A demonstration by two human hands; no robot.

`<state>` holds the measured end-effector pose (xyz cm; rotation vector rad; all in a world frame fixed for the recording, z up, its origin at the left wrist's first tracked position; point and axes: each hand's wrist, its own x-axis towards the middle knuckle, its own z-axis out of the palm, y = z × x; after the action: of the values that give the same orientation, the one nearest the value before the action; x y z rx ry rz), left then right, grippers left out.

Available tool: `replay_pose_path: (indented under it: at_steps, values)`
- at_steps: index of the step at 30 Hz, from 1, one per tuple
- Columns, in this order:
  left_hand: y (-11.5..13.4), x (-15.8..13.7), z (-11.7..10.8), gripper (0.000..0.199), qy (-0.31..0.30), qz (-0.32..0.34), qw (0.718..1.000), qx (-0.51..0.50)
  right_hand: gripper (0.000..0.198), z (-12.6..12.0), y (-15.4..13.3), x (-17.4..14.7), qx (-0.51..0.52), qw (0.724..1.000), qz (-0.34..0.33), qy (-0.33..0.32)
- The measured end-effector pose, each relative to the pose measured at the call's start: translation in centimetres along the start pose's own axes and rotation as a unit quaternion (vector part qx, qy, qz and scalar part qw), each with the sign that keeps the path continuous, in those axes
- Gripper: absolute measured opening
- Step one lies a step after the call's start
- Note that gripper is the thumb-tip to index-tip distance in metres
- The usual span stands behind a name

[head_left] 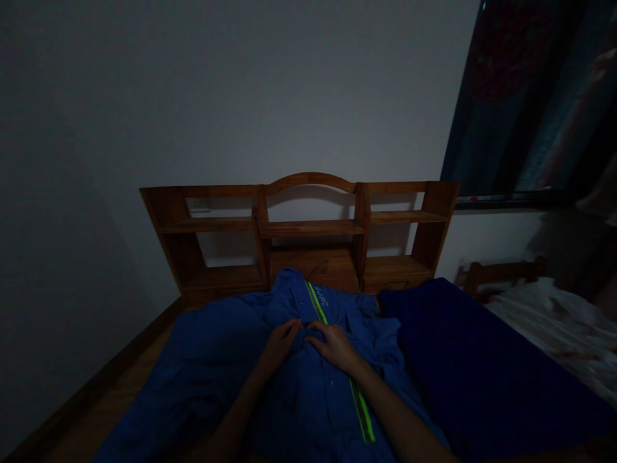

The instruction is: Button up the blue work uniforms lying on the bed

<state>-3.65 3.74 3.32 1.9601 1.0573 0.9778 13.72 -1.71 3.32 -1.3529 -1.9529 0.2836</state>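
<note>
A blue work jacket (308,392) lies spread out in front of me, with a yellow-green reflective stripe (362,411) down its front and pale lettering near the top. My left hand (283,339) pinches the cloth near the middle of the front, fingers closed. Just beside it, my right hand (335,344) grips the same part of the jacket, thumb and fingers curled on the front edge. A small gap separates the two hands. Whatever small detail sits between the fingertips is too dark to make out.
A wooden shelf unit (313,228) stands against the wall behind the jacket. To the right lies a dark blue folded cloth or mat (482,366), with white rumpled fabric (559,321) beyond it. A window (525,103) is at the upper right. The room is dim.
</note>
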Motion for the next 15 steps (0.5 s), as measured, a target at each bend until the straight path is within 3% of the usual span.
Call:
replay_pose_path:
  at_steps: [15]
  values:
    - [-1.4, 0.5, 0.4, 0.03, -0.026, 0.043, 0.999, -0.002, 0.032, 0.6, -0.5, 0.1, -0.065, 0.997, 0.031, 0.026]
